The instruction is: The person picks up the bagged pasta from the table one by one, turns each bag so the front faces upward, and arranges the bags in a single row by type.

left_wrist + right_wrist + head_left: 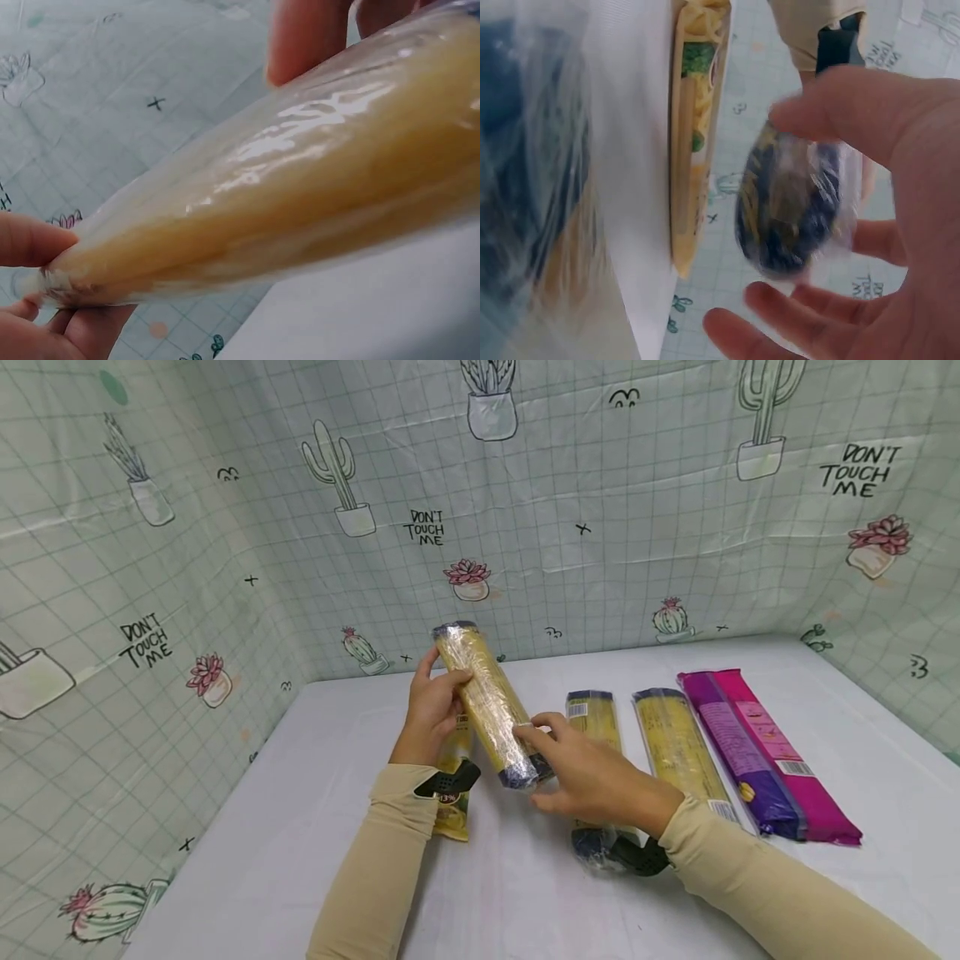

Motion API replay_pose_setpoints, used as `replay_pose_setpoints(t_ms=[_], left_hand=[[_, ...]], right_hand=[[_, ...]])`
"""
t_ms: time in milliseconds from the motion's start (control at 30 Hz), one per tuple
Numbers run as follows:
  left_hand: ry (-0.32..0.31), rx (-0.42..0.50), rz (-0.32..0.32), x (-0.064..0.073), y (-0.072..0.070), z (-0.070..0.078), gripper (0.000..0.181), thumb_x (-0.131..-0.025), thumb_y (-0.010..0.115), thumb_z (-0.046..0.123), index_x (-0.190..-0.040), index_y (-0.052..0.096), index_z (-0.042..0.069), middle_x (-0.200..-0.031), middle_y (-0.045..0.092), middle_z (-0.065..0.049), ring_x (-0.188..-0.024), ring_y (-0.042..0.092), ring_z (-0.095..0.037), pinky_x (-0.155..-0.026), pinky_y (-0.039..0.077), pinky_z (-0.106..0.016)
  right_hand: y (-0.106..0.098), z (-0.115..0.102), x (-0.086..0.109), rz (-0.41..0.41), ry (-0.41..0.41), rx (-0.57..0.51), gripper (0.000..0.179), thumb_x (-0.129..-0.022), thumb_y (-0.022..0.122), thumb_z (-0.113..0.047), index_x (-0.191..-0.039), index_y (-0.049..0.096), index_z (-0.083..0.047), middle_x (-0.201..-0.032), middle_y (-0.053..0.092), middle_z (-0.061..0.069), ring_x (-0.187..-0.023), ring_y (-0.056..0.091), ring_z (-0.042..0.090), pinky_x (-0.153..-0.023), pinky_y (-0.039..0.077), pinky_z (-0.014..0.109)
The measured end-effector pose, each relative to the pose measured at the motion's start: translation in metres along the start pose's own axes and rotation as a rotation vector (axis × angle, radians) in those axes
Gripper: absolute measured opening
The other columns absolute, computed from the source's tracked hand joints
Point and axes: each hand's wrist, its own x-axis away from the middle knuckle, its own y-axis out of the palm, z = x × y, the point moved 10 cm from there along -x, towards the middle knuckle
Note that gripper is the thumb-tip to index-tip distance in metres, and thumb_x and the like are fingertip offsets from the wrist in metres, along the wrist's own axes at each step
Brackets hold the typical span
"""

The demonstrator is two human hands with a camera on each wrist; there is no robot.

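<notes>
My left hand (433, 706) holds a clear-wrapped pack of spaghetti (486, 702) tilted above the table, thumb on its face and the other fingers behind. The pack has dark blue ends, and its wrap shines in the left wrist view. At the lower end is my right hand (592, 768), its index fingertip at the pack's edge and its thumb apart below. In the right wrist view the right hand's fingers (810, 315) are spread around the pack's blue end (787, 210). A yellow pasta bag (453, 822) lies under the left wrist, partly hidden.
A second spaghetti pack (592, 714) lies beneath the right forearm, partly covered. Beside it rests a third spaghetti pack (675, 743), then a magenta and purple bag (757, 752) at the right. A patterned cloth (525, 527) hangs behind the white table (300, 827).
</notes>
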Motion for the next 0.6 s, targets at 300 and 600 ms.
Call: replay_pose_setpoints(t_ms=[300, 600], left_hand=[[0.008, 0.011, 0.008, 0.007, 0.007, 0.004, 0.085, -0.090, 0.065, -0.008, -0.159, 0.026, 0.024, -0.133, 0.048, -0.023, -0.108, 0.062, -0.034, -0.078, 0.056, -0.035], [-0.015, 0.005, -0.028, 0.008, 0.012, 0.004, 0.070, -0.094, 0.063, -0.002, -0.155, 0.029, 0.001, -0.135, 0.047, -0.022, -0.116, 0.060, -0.033, -0.086, 0.056, -0.036]], right_hand=[[-0.001, 0.007, -0.002, 0.028, 0.097, -0.010, 0.083, -0.082, 0.083, -0.038, -0.150, 0.042, -0.011, -0.143, 0.043, 0.017, -0.084, 0.062, 0.016, -0.063, 0.052, 0.031], [-0.007, 0.013, -0.002, 0.069, 0.124, -0.115, 0.079, -0.080, 0.083, -0.028, -0.148, 0.048, -0.010, -0.141, 0.047, 0.014, -0.101, 0.062, 0.023, -0.073, 0.054, 0.035]])
